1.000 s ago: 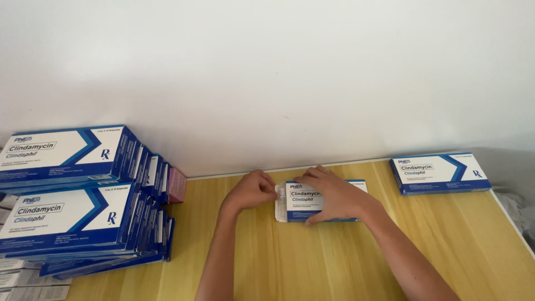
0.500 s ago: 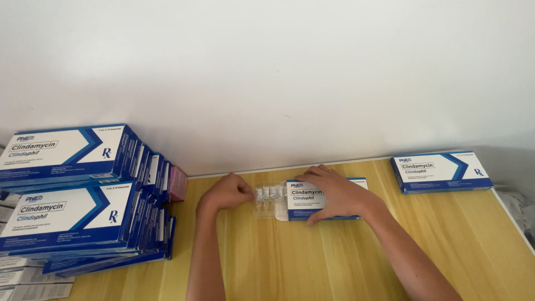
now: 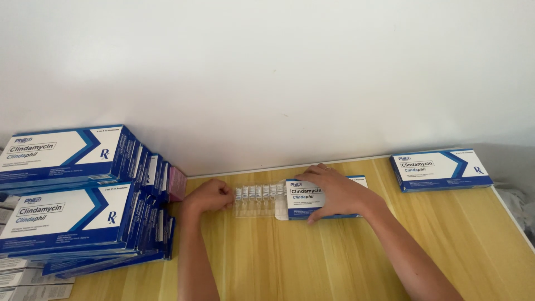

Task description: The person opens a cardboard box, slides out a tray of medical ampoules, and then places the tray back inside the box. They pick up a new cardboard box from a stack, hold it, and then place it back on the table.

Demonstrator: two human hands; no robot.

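Where boxes point(image 3: 78, 206) stack (left), table point(image 3: 312, 262) lies open

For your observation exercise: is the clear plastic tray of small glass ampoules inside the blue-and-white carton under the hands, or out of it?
Partly out: the clear ampoule tray protrudes from the blue-and-white carton's left end, gripped by the left hand; the right hand presses the carton.

A stack of blue-and-white boxes point(image 3: 72, 200) sits at nine o'clock on the wooden table point(image 3: 312, 262), with a pink box point(image 3: 177, 183) against its far side. A single box point(image 3: 440, 169) lies at two o'clock. A white wall point(image 3: 278, 72) rises behind.
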